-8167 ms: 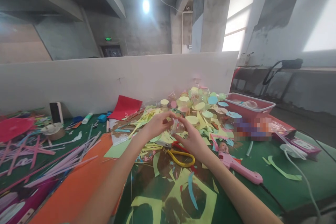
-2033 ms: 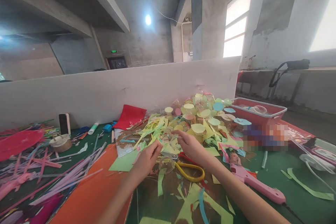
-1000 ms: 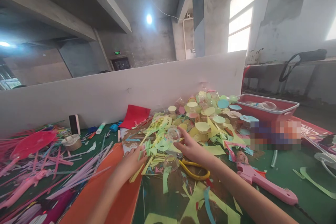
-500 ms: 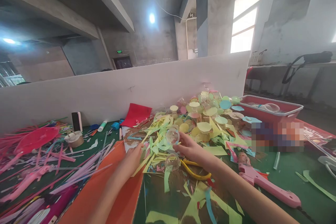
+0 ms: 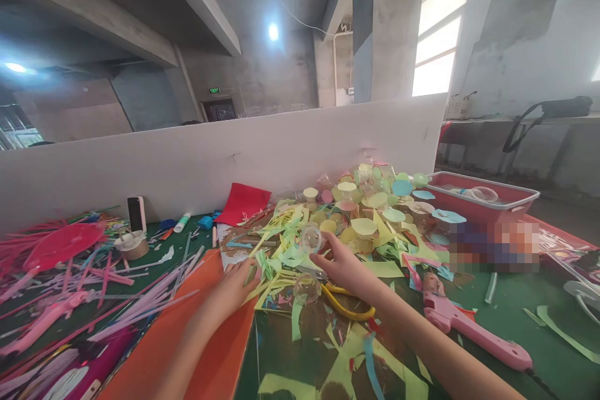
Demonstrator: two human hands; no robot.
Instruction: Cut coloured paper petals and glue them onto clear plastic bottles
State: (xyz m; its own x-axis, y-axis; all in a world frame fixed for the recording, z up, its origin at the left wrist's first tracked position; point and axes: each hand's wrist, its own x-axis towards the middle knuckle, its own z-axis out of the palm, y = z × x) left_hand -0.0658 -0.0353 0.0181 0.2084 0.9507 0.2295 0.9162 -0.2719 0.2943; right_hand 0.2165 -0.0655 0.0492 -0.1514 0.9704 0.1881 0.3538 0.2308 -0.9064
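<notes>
My right hand (image 5: 338,257) has its fingers around the side of a clear plastic cup (image 5: 310,239), above the heap of paper scraps. Just below it, another clear cup (image 5: 307,288) sits by yellow-handled scissors (image 5: 349,307), whose blades are mostly hidden. My left hand (image 5: 238,281) is beside the pale green and yellow paper strips (image 5: 276,262), over the edge of an orange board (image 5: 206,337). Its fingers look apart, with a bit of green paper showing between them; I see no firm grip there.
Paper-topped cups (image 5: 364,226) are piled against a white partition (image 5: 300,144). A pink glue gun (image 5: 478,331) lies to the right, near a red basket (image 5: 487,203). Left are pink and lilac straws (image 5: 154,300), a tape roll (image 5: 131,245) and a second pink glue gun (image 5: 47,322).
My left hand's fingers have spread from a more closed shape near the strips. My right hand still holds the cup, with the cup a little lower in view.
</notes>
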